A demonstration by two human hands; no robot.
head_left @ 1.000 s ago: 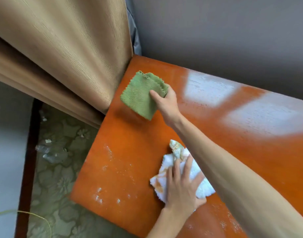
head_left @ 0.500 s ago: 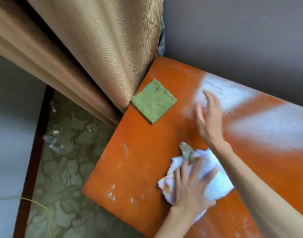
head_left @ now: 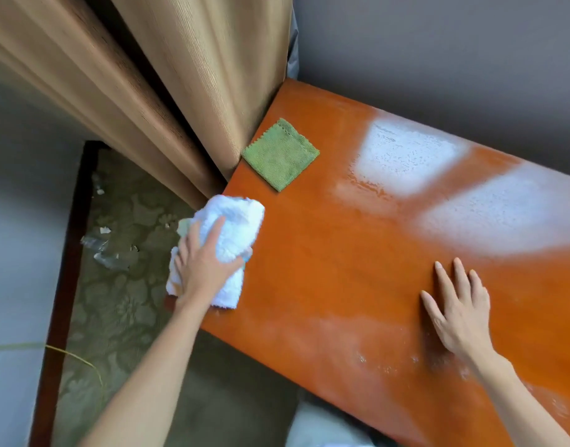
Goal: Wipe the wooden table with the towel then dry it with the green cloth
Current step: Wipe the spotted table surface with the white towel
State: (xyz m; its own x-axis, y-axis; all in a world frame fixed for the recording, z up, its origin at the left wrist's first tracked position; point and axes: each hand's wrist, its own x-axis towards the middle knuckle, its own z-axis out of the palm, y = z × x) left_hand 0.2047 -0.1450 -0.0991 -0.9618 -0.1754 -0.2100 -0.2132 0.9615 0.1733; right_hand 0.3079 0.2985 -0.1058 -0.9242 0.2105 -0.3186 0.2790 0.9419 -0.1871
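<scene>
The orange wooden table fills the right half of the view. My left hand presses a crumpled white towel at the table's left edge, with part of the towel hanging past the edge; index finger lies straight on top, thumb curls round its side. The green cloth lies flat near the far left corner, untouched. My right hand rests flat on the tabletop with fingers spread, holding nothing.
Beige curtains hang against the table's far left corner. A grey wall runs behind the table. Below the left edge is patterned green floor with scraps of litter and a dark wooden strip.
My left hand slid the towel leftward to the table's left edge. My right hand let go of the green cloth, drew back toward me and settled flat on the table.
</scene>
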